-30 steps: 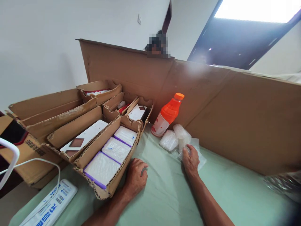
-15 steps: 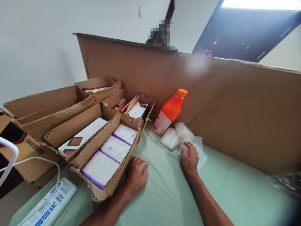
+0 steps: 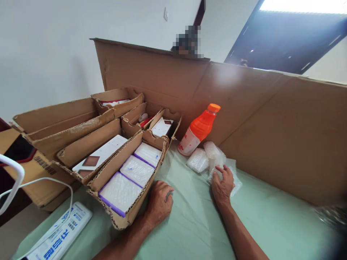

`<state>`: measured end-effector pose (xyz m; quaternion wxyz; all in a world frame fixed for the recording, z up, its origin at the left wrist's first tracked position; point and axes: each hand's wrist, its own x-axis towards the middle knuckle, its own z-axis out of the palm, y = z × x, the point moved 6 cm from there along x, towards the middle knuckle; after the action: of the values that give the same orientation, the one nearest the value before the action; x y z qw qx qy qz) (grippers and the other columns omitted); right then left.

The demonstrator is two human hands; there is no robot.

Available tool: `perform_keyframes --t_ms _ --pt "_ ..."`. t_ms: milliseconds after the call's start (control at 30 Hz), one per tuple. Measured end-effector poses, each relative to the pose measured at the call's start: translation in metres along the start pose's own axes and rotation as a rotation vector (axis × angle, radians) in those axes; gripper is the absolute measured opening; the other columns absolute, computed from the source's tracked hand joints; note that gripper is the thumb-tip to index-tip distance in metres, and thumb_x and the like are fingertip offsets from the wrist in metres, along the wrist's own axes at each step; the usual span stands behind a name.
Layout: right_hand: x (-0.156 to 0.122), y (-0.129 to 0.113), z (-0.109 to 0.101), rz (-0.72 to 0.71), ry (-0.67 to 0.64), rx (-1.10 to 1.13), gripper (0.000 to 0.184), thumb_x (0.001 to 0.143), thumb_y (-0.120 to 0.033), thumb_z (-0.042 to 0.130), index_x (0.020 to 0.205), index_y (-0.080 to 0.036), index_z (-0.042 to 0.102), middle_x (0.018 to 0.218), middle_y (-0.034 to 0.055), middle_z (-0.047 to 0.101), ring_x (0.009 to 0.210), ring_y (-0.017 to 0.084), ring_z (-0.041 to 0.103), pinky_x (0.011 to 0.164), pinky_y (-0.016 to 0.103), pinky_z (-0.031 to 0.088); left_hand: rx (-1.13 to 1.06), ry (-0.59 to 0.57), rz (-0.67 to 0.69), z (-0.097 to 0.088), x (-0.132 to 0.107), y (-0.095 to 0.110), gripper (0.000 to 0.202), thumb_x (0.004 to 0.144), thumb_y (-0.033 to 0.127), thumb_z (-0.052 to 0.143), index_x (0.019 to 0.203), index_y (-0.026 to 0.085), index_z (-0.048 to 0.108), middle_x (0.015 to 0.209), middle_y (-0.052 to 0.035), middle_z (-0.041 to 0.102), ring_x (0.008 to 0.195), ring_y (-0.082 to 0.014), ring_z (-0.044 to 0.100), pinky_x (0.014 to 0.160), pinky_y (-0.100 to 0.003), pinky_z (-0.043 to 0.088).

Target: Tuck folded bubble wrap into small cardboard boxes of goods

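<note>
The right hand (image 3: 223, 183) touches bubble wrap (image 3: 214, 153) near an orange bottle (image 3: 201, 126).

The right hand (image 3: 223, 184) covers part of the wrap (image 3: 199, 160) near the cloth's (image 3: 189, 231) far edge; whether it grips any cannot be told. The left hand's (image 3: 159, 202) palm is hidden, so any hold there is unclear. The picture's bottom edge cuts off both forearms (image 3: 241, 229) and the pack (image 3: 62, 234) at the cloth's left corner. Plastic (image 3: 332, 215) blurs toward the cloth's right edge. The panel (image 3: 151, 68) hides a person (image 3: 187, 43) below the pixelated head.
</note>
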<state>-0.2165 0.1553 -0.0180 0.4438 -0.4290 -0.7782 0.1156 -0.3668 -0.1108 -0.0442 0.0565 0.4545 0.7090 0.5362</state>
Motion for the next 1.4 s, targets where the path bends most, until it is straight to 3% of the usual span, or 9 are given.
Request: perform_keyframes --t_ms 233,400,533,633,800,1033,1233,1333,1400 --pt "-0.001 -0.050 -0.003 -0.111 0.013 0.147 0.031 0.088 -0.035 0.048 0.105 -0.019 0.069 0.140 0.0143 0.056 0.133 0.031 0.050 0.112 0.054 0.033 0.003 0.001 -0.004 0.002 0.000 -0.002 0.029 0.069 0.002 0.052 0.087 0.019 0.068 0.091 -0.0076 0.070 0.094 -0.0240 0.061 0.085 -0.038 0.048" --pt "0.007 -0.110 -0.010 -0.192 0.017 0.326 0.023 0.088 -0.032 0.055 0.102 -0.021 0.070 0.137 0.0104 0.060 0.130 0.028 0.054 0.112 0.054 0.036 -0.004 -0.012 -0.014 0.000 0.001 0.000 0.028 0.070 0.003 0.052 0.087 0.019 0.068 0.089 -0.0069 0.070 0.091 -0.0237 0.060 0.083 -0.037 0.047" --pt "0.025 -0.175 -0.008 -0.295 -0.059 0.467 0.020 0.088 -0.029 0.057 0.103 -0.024 0.070 0.130 0.0080 0.067 0.125 0.025 0.059 0.108 0.049 0.041 -0.017 -0.021 -0.032 -0.001 0.002 0.003 0.027 0.071 0.002 0.051 0.086 0.018 0.067 0.088 -0.0071 0.069 0.091 -0.0243 0.059 0.082 -0.037 0.045" --pt "0.046 -0.232 0.013 -0.375 -0.239 0.493 0.027 0.086 -0.031 0.058 0.110 -0.023 0.068 0.127 0.0077 0.069 0.119 0.024 0.062 0.103 0.043 0.047 -0.037 -0.017 -0.045 -0.001 0.001 0.003 0.027 0.072 0.002 0.052 0.087 0.017 0.067 0.089 -0.0075 0.069 0.093 -0.0244 0.059 0.083 -0.038 0.045" --pt "0.081 -0.298 0.072 -0.387 -0.574 0.177 0.036 0.090 -0.029 0.049 0.118 -0.018 0.068 0.109 0.0061 0.074 0.094 0.018 0.068 0.082 0.030 0.052 -0.067 0.007 -0.056 0.005 -0.002 -0.004 0.030 0.069 0.001 0.051 0.089 0.017 0.067 0.091 -0.0075 0.067 0.093 -0.0234 0.058 0.084 -0.037 0.045" --pt "0.104 -0.351 0.115 -0.513 -0.651 -0.172 0.018 0.081 -0.022 0.062 0.091 -0.021 0.077 0.101 0.0089 0.077 0.108 0.031 0.064 0.098 0.046 0.040 -0.103 0.018 -0.028 0.019 -0.005 -0.017 0.027 0.071 0.001 0.052 0.087 0.020 0.063 0.089 -0.0054 0.064 0.093 -0.0226 0.057 0.088 -0.036 0.044" --pt "0.092 -0.400 0.140 -0.672 -0.656 -0.243 0.043 0.095 -0.021 0.039 0.130 -0.023 0.063 0.139 0.0096 0.063 0.129 0.029 0.053 0.103 0.043 0.036 -0.132 -0.006 -0.062 0.023 -0.006 -0.019 0.032 0.071 0.001 0.053 0.095 0.020 0.065 0.098 -0.0078 0.064 0.101 -0.0247 0.056 0.094 -0.038 0.044" --pt "0.084 -0.404 0.154 -0.745 -0.820 -0.293 0.042 0.100 -0.030 0.033 0.120 -0.023 0.069 0.122 0.0070 0.072 0.115 0.026 0.063 0.093 0.034 0.042 -0.145 -0.012 -0.066 0.023 -0.006 -0.019 0.034 0.071 0.001 0.053 0.097 0.020 0.065 0.099 -0.0082 0.064 0.103 -0.0255 0.056 0.097 -0.039 0.043" --pt "0.079 -0.398 0.160 -0.783 -0.972 -0.348 0.036 0.098 -0.039 0.043 0.112 -0.025 0.074 0.110 0.0038 0.077 0.102 0.022 0.068 0.083 0.028 0.044 -0.147 -0.022 -0.072 0.023 -0.005 -0.019 0.035 0.070 0.001 0.053 0.098 0.020 0.065 0.099 -0.0080 0.064 0.103 -0.0256 0.056 0.097 -0.039 0.043"
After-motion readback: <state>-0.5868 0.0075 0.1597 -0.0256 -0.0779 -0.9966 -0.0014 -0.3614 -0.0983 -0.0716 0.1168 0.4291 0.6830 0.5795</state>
